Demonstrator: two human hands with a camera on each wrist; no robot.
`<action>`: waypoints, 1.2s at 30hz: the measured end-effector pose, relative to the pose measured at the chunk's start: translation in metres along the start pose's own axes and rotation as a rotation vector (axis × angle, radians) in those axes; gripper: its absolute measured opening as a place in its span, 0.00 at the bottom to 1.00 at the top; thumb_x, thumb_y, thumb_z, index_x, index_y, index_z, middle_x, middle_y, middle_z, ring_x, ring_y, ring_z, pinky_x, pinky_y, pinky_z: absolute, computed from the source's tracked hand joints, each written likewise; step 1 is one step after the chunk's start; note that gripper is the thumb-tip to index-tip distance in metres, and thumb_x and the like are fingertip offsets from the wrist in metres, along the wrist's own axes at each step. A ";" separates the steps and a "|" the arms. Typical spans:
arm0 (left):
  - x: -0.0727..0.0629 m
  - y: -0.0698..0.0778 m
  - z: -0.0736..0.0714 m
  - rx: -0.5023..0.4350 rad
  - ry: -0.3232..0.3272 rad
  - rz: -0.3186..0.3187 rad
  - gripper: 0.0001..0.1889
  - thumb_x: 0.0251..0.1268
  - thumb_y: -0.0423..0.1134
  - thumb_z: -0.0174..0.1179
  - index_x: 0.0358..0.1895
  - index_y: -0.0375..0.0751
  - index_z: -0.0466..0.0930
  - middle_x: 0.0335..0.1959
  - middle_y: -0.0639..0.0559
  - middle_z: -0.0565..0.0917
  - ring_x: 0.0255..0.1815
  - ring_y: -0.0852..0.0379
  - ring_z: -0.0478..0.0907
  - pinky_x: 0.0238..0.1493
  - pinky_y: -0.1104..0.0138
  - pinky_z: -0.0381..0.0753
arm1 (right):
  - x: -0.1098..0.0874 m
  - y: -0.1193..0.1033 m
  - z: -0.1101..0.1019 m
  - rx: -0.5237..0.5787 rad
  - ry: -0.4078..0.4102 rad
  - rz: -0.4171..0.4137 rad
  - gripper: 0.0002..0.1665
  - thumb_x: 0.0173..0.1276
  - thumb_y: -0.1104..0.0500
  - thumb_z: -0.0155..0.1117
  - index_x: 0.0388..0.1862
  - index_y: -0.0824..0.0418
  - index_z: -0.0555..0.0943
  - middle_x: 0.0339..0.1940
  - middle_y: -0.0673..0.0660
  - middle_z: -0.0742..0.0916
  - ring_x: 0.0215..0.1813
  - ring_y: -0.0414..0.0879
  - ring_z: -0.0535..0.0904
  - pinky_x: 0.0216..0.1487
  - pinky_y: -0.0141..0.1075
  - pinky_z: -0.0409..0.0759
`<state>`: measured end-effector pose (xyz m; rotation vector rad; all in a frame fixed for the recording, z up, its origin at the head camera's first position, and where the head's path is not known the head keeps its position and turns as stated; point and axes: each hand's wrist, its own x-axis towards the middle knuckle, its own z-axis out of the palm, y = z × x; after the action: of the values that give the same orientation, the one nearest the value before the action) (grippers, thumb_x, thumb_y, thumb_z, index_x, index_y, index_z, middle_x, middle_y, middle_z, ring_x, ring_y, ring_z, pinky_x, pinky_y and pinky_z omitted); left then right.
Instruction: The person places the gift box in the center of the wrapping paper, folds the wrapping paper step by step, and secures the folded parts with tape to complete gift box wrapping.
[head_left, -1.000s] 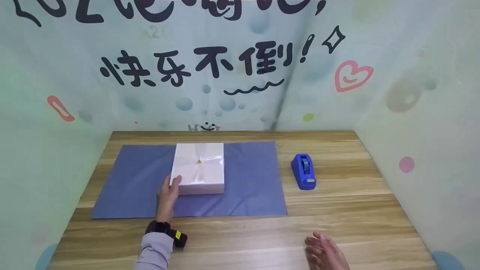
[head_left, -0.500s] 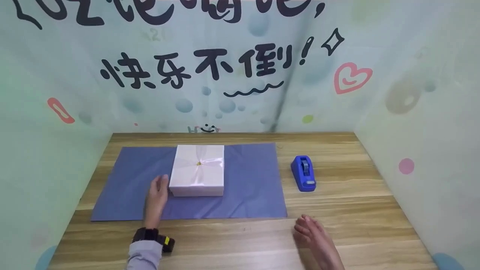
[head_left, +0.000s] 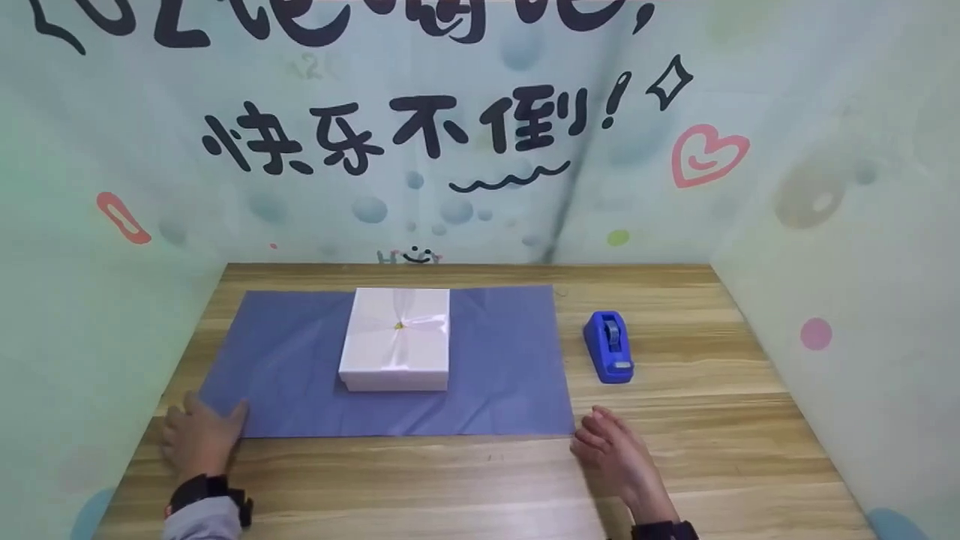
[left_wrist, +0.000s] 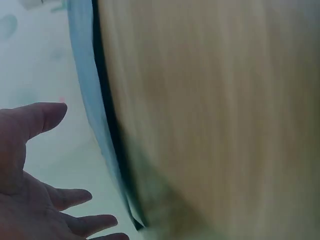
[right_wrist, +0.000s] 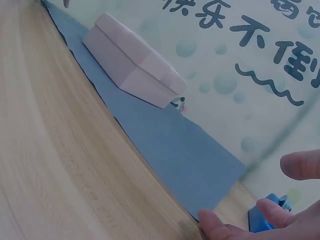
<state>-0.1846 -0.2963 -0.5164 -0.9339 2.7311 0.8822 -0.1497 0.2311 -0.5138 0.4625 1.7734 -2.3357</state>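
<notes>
A white gift box (head_left: 397,341) with a pale ribbon crossing its lid sits near the middle of a blue sheet of wrapping paper (head_left: 510,360). At the paper's front left corner is my left hand (head_left: 201,439), fingers spread over that corner in the head view. The left wrist view shows its fingers (left_wrist: 75,197) apart, with nothing gripped. My right hand (head_left: 619,457) lies beside the front right corner, its fingers loosely bent and holding nothing. In the right wrist view its fingertips (right_wrist: 210,222) come right up to the paper's corner.
A blue tape dispenser (head_left: 609,346) stands on the wooden table (head_left: 697,360), right of the paper. Printed fabric walls (head_left: 480,217) with lettering close off the back and both sides. Bare wood runs along the front of the table.
My left hand has let go of the box and moved left and nearer, to the paper's front left corner. My right hand has moved forward and left, up to the right corner.
</notes>
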 end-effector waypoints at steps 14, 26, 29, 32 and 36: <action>0.007 -0.014 -0.011 -0.235 -0.004 0.001 0.45 0.62 0.47 0.55 0.67 0.17 0.40 0.64 0.16 0.52 0.65 0.24 0.51 0.66 0.40 0.53 | 0.027 0.009 0.018 -0.133 -0.146 0.093 0.25 0.73 0.54 0.48 0.55 0.74 0.59 0.42 0.61 0.83 0.37 0.48 0.84 0.38 0.41 0.83; -0.003 -0.020 -0.023 -0.295 0.018 0.012 0.33 0.70 0.43 0.42 0.67 0.19 0.45 0.65 0.20 0.54 0.67 0.27 0.52 0.66 0.41 0.54 | 0.022 -0.002 0.014 -0.230 -0.144 0.041 0.10 0.70 0.59 0.53 0.34 0.66 0.72 0.28 0.57 0.86 0.31 0.47 0.84 0.34 0.39 0.84; -0.007 -0.020 -0.022 -0.306 0.015 -0.001 0.32 0.70 0.40 0.44 0.67 0.20 0.46 0.66 0.21 0.55 0.67 0.28 0.52 0.66 0.41 0.54 | 0.016 -0.007 0.012 -0.274 -0.114 0.003 0.11 0.70 0.60 0.53 0.28 0.63 0.71 0.26 0.56 0.86 0.30 0.46 0.84 0.34 0.38 0.83; -0.012 -0.022 -0.021 -0.283 -0.005 -0.012 0.31 0.70 0.39 0.46 0.67 0.22 0.49 0.65 0.23 0.57 0.66 0.30 0.55 0.63 0.43 0.61 | 0.009 -0.010 0.007 -0.349 -0.067 -0.043 0.12 0.69 0.61 0.54 0.25 0.63 0.70 0.25 0.55 0.85 0.29 0.45 0.83 0.34 0.37 0.84; -0.021 -0.028 -0.023 -0.191 -0.127 0.014 0.32 0.68 0.41 0.51 0.65 0.21 0.51 0.64 0.22 0.58 0.64 0.28 0.57 0.61 0.42 0.62 | -0.004 -0.011 -0.005 -0.452 0.000 -0.096 0.12 0.68 0.62 0.55 0.26 0.68 0.72 0.23 0.55 0.83 0.26 0.44 0.81 0.32 0.37 0.83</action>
<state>-0.1498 -0.3160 -0.5050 -0.8569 2.5844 1.1799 -0.1489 0.2384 -0.5032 0.3089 2.2782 -1.8933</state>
